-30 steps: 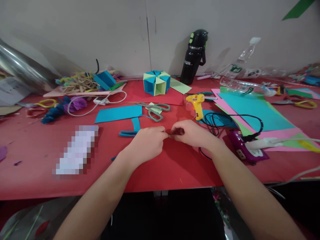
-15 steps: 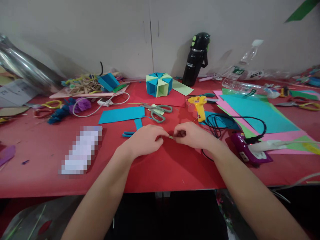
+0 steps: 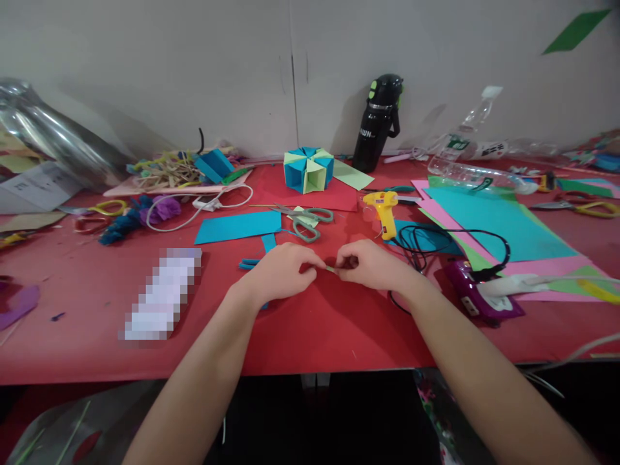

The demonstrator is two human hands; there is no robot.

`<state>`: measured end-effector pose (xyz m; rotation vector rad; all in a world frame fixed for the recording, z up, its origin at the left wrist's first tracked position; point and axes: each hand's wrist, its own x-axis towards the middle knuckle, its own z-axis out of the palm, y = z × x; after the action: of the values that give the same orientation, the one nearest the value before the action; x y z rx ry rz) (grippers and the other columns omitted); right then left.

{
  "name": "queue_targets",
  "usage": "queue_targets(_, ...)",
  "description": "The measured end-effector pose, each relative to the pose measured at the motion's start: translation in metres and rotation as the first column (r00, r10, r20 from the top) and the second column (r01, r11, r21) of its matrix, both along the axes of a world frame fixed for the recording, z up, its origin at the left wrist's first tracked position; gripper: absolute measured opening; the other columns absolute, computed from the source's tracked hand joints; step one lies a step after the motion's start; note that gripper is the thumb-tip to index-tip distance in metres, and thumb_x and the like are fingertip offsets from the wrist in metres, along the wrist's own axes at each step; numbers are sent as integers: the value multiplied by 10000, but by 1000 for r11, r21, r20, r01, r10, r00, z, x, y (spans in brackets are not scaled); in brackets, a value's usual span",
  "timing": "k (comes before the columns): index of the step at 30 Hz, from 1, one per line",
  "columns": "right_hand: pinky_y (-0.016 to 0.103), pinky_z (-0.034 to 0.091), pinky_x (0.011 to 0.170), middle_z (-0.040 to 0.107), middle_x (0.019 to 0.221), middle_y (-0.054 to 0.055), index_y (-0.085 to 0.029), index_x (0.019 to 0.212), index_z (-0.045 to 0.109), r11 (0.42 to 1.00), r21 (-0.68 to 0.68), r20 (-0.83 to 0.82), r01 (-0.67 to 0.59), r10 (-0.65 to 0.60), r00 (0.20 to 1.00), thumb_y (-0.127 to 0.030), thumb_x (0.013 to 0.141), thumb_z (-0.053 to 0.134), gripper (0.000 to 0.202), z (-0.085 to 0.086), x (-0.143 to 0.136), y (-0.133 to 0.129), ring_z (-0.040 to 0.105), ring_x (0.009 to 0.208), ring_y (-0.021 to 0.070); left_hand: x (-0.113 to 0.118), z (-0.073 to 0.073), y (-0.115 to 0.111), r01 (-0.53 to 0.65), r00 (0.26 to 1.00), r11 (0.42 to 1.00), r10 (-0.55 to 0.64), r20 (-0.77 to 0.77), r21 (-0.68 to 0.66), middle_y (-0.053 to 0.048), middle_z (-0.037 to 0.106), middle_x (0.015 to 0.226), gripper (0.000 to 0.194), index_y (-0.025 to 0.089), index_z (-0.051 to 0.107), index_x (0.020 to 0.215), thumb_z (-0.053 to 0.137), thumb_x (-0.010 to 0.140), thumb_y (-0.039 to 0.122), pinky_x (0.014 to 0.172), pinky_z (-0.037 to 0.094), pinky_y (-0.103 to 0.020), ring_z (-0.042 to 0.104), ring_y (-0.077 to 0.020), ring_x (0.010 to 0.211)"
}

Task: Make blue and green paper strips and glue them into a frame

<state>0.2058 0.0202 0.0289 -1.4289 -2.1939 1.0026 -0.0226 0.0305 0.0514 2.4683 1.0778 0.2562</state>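
Note:
My left hand (image 3: 288, 270) and my right hand (image 3: 371, 263) face each other low over the red table (image 3: 334, 336). A small thin greenish strip (image 3: 330, 268) spans the gap between their fingertips, pinched at both ends. Beyond my hands, grey-handled scissors (image 3: 307, 224) lie on a pale green scrap. Blue paper (image 3: 237, 227) is to their left, and blue-handled scissors or pliers (image 3: 248, 264) are partly hidden by my left hand. A yellow glue gun (image 3: 384, 210) lies past my right hand. Farther back stands a blue and pale green folded-paper ring (image 3: 309, 170).
A black bottle (image 3: 376, 126) stands at the back wall. On the right are stacked coloured papers (image 3: 498, 223), a black cable and a purple power socket (image 3: 477, 294). A blurred phone-like object (image 3: 162, 294) lies left, with a white cable and craft scraps behind it.
The camera view has shifted slightly, moving the background a little. Both hands keep nearly the same pose, still holding the small strip between them.

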Motion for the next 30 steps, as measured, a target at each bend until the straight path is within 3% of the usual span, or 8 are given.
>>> queue_targets(9, 258, 397, 599, 701, 727, 4, -178, 789, 734, 999, 25, -1, -21, 21, 1000, -203, 793, 649, 89, -5, 2, 3, 571, 645, 123, -2, -1, 2, -9, 1000, 1000, 9, -6, 10, 27, 794, 1127, 431, 323, 794, 1129, 499, 867, 151, 985, 520, -357, 710, -216, 1078)
queue_targets(17, 247, 333, 539, 605, 624, -31, -189, 774, 725, 1000, 10, 2, -2, 2, 1000, -218, 798, 636, 97, -4, 3, 2, 484, 570, 96, 0, 1, 2, -18, 1000, 1000, 18, -8, -8, 26, 798, 1112, 408, 311, 801, 1106, 491, 878, 174, 935, 528, -331, 714, -211, 1061)
queue_targets(30, 250, 359, 563, 663, 682, -12, -191, 756, 707, 998, 58, 22, -11, 9, 1000, -185, 784, 670, 46, -3, 3, 1, 539, 599, 109, 2, 4, 3, -2, 1000, 1000, 2, -17, -21, 3, 799, 1103, 388, 273, 800, 1094, 507, 874, 143, 905, 534, -307, 717, -201, 1042)
